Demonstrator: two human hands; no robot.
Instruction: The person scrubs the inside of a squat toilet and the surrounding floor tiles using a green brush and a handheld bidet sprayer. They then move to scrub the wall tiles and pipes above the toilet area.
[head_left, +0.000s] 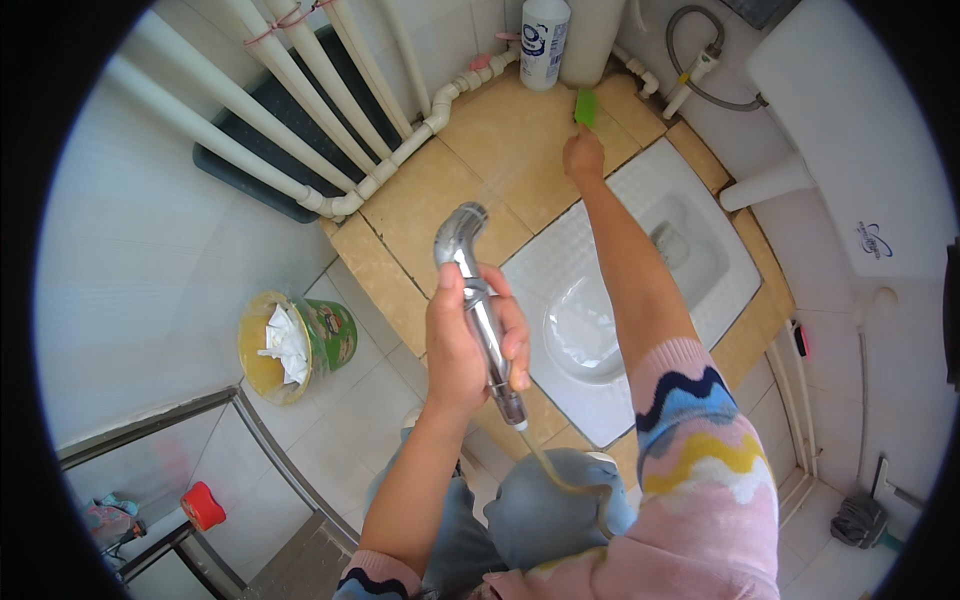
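My left hand is wrapped around a chrome shower head with a bent neck. A clear hose runs from its lower end down past my knee. Faint water streaks leave the nozzle toward the tan floor tiles. At the end of my outstretched arm, my right hand grips a green brush at the tiles, near the back wall; its bristles are mostly hidden. Below my right forearm lies a white squat toilet, partly covered by the arm.
A white bottle bearing writing stands at the back beside a pale pipe. White pipes run along the left wall, before a dark panel. A lined waste bin holds paper. The cistern hangs at right.
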